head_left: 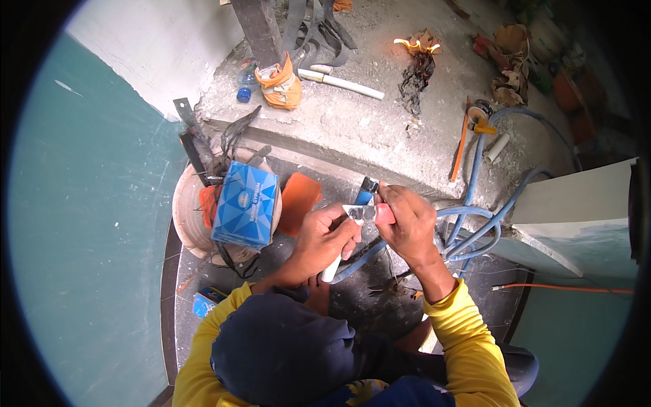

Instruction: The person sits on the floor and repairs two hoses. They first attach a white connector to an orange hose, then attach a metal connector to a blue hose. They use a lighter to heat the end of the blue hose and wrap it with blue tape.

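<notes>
My left hand [324, 239] is closed around a short white pipe [331, 268], which slants upward under my fingers toward the middle of the view. My right hand [410, 220] grips a pink-handled tool [384, 214] with a flat, smudged metal blade [359, 215] lying across the pipe's upper part at my left fingertips. Just behind the blade is a blue object with a black top [365, 191], beside my right fingertips; whether I hold it is unclear.
A blue box [244, 197] rests on a cluttered round pale container [190, 224], beside an orange board [298, 197]. Blue hose [475, 176] loops at right. On the rough concrete step [325, 122] are an orange bag [277, 91], another pipe [352, 87] and burning scraps [417, 47].
</notes>
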Demonstrator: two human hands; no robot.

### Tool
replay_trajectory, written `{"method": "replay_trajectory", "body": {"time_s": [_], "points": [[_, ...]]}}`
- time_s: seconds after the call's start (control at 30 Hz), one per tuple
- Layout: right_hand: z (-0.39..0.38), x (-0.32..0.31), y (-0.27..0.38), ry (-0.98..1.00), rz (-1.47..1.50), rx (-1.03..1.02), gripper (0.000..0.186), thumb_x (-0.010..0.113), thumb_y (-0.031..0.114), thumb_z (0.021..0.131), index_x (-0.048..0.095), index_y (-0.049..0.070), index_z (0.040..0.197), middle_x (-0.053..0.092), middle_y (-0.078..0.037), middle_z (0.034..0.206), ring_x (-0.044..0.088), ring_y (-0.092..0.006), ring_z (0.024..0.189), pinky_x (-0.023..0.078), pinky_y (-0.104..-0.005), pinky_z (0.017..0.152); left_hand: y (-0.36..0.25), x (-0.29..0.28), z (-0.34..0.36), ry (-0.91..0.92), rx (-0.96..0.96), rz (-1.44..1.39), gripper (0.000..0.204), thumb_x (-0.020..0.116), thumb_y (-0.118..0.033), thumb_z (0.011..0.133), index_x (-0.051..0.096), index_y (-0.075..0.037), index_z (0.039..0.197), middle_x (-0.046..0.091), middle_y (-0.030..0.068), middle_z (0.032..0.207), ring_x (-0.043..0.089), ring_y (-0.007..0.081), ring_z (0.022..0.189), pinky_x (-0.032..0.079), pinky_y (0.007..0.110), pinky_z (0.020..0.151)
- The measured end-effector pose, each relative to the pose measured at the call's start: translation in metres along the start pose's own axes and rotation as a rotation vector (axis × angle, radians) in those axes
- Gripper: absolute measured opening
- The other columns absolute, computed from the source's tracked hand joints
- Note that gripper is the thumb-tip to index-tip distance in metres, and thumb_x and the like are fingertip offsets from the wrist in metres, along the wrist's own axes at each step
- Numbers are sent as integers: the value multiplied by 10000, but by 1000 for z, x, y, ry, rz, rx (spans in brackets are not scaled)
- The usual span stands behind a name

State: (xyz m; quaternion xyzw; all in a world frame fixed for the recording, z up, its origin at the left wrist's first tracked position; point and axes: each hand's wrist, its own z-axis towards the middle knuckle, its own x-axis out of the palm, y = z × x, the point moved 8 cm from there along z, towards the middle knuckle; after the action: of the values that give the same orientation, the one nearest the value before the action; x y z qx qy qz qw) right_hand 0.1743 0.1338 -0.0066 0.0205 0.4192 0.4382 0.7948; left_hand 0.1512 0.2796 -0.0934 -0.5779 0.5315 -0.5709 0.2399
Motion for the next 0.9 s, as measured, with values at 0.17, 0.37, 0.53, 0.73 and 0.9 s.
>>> {"method": "replay_trajectory", "body": {"time_s": [0.17,0.37,0.53,0.73,0.9], "points": [[-1,0,-1,17,-18,-12,230,811,90,838,664,-3,988,682,-149,839,680,-322,678,547,-403,601,6,5,2,-15,-6,-4,177,581,-102,1086,680,40,1120,603,23,779,518,54,595,443,247,516],[-15,-6,-62,62,81,500,278,792,210,896,652,51,1074,633,-140,828,651,-322,701,509,-431,621,-8,7,-3,37,-74,-122,294,549,-209,1123,633,52,1228,528,17,778,450,58,569,412,226,516],[-2,0,-23,270,-98,-16,519,745,495,884,707,66,1175,575,-100,850,611,-314,786,476,-444,700,-9,4,-6,85,-109,-205,341,512,-235,1139,580,38,1332,501,8,804,416,47,565,395,221,512],[5,-3,-20,309,-127,-19,484,772,489,861,741,75,1109,563,-81,792,610,-298,747,480,-429,666,-20,3,-9,51,-67,-95,343,509,-203,1137,578,31,1378,511,3,795,414,44,556,386,224,514],[18,-18,-24,372,-113,-28,480,782,505,853,752,81,1078,560,-79,723,608,-299,682,474,-435,607,-30,-3,-8,-11,-23,112,387,569,-131,1103,571,34,1453,524,-26,736,430,23,580,370,216,520]]}}
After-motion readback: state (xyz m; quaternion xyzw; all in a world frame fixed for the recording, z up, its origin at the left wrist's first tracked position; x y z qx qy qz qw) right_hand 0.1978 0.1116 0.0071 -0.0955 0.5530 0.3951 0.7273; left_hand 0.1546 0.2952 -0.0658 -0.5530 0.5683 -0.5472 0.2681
